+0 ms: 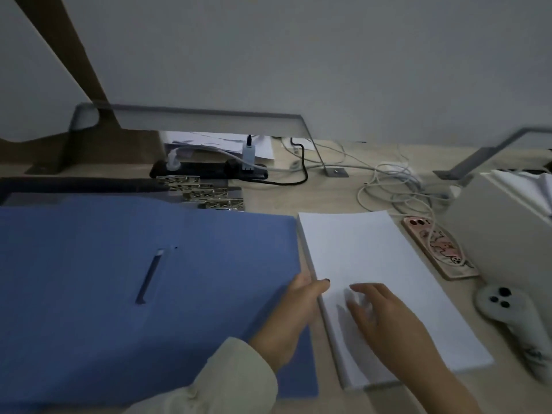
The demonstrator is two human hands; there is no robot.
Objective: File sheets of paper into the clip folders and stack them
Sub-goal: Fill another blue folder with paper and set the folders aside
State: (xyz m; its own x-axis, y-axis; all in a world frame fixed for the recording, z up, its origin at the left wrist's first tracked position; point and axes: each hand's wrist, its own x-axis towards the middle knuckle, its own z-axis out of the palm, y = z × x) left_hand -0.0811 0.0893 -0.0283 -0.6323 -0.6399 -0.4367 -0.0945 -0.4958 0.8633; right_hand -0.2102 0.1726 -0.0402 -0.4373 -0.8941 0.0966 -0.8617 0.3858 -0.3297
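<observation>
Left hand [298, 306] at the seam between folder [134, 279] and paper [373, 264]: thumb laid over the stack's left edge, fingers tucked down the side and hidden, so no telling whether pinching or only steadying. Right hand [385, 318] loosely spread, fingertips on the top sheet, blurred, holding nothing. Paper flat on the table [328, 204], just right of the folder, nearly touching it.

Likely trouble: peeling off several sheets at once, or dragging the top ones askew under a flat, sliding touch. Could also fan the stack rightward into the phone [439, 249], just beside its right edge, with the controller [501, 303] near.

Little room on the right, hemmed by the box [507, 222]. Behind: clips [206, 189], power strip [209, 171], cables [397, 180]. Open room only leftward over the folder and toward the body. Safer lifted up and left than slid.
</observation>
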